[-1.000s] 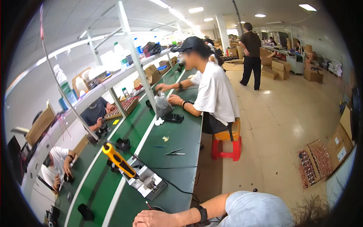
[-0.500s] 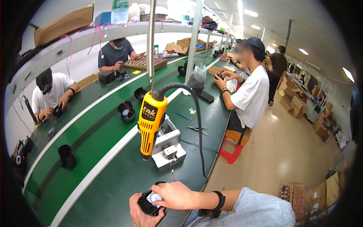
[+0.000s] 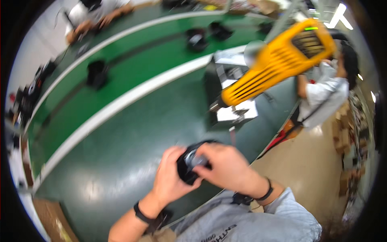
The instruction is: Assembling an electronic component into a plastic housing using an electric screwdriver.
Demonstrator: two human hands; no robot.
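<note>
A black rounded housing (image 3: 185, 169) is held up over the green bench, near its front edge. My left hand (image 3: 171, 177) wraps round the housing's left and lower side, fingers closed on it. My right hand (image 3: 225, 163) comes over from the right, thumb and fingers closed on a round silver-grey part (image 3: 198, 160) seated in the housing. Motion blur hides the finer detail there. A thin wire with a white plug (image 3: 232, 130) shows just beyond my right hand.
A yellow electric screwdriver (image 3: 278, 60) hangs slanted above the bench, over a grey-and-white box-shaped device (image 3: 244, 113). Beyond a white rail, several black housings (image 3: 97, 74) lie on the green conveyor (image 3: 133, 68). Co-workers (image 3: 324, 86) sit at right and far left. A cardboard box (image 3: 54, 220) stands lower left.
My view has swung down and left, so both forearms now show. The housing appears raised and tilted between my hands. The screwdriver looks nearer and slanted instead of hanging upright.
</note>
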